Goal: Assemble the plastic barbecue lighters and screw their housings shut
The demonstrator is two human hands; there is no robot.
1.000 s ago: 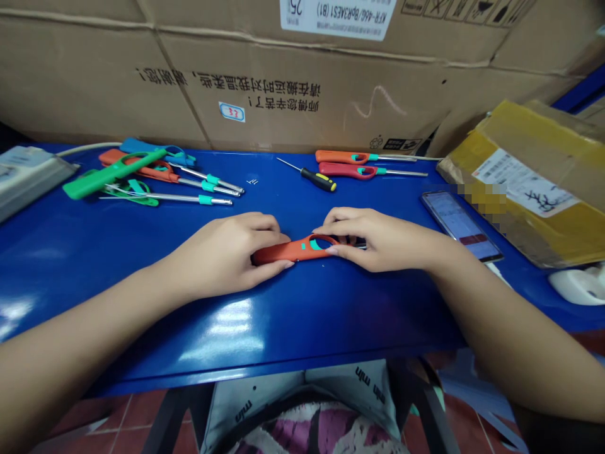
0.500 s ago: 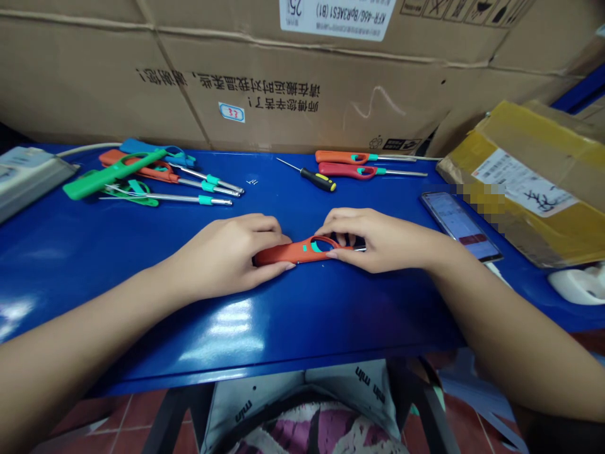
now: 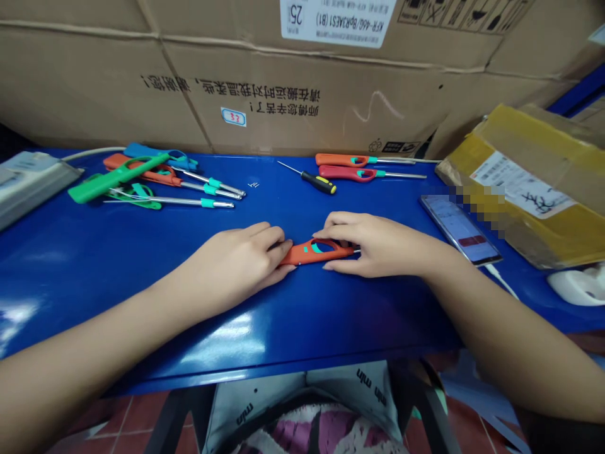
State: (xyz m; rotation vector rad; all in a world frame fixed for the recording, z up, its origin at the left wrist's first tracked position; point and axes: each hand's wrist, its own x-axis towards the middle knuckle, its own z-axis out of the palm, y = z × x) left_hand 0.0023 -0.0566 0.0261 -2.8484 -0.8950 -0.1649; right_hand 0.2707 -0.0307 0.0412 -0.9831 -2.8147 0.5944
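An orange long-necked lighter [image 3: 302, 253] with a green trigger lies on the blue table, its handle to the left and its metal neck to the right. My left hand [image 3: 253, 255] is closed around the handle end, hiding that part. My right hand [image 3: 368, 243] curls over the neck end, fingers behind and thumb in front, covering most of the metal tube. Beyond my hands lies a screwdriver [image 3: 319, 182] with a black and yellow handle. Some small white screws or bits [image 3: 253, 185] rest to its left.
Green, orange and blue lighter parts [image 3: 120, 176] are piled at the back left beside a white power strip [image 3: 33, 183]. An orange lighter [image 3: 338, 159] and a red lighter [image 3: 347, 173] lie at the back. A phone [image 3: 460, 228] and a taped parcel [image 3: 524, 189] are on the right.
My left hand has shifted slightly along the handle and its fingers are drawn closer together. My right thumb has come slightly away from the trigger opening. The lighter stays in nearly the same place.
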